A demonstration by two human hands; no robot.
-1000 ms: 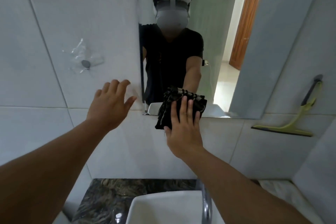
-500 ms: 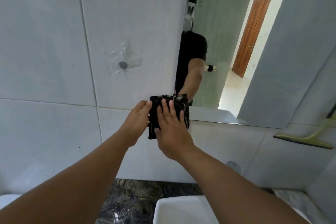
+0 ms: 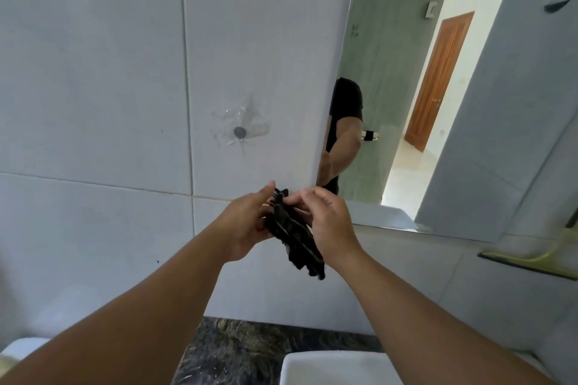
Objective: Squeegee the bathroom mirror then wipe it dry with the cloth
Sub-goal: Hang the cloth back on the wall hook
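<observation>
cloth being regathered between wiping passes

the dark, crumpled fabric cloth (image 3: pixel 294 228) hangs in the air between both hands, just off the lower left corner of the frameless rectangular wall mirror (image 3: pixel 406 122), touching neither glass nor tile; the left hand (image 3: pixel 247 225) cups it from the side with fingers curled around its upper folds; the right hand (image 3: pixel 328 222) pinches its top edge between thumb and forefinger, the remaining fingers bent loosely behind it; the cloth's tail droops below the right wrist; the lime-green squeegee with a black rubber blade (image 3: pixel 531 259) rests against the grey tiled wall (image 3: pixel 93 72) under the mirror's lower right corner, untouched, so the squeegee step looks finished and the drying step is in hand; the next move likely calls for flattening the cloth into a pad under one palm and pressing it back onto the glass; a white ceramic basin (image 3: pixel 328 369) sits at the bottom edge, on a dark marbled counter (image 3: pixel 244 350).
</observation>
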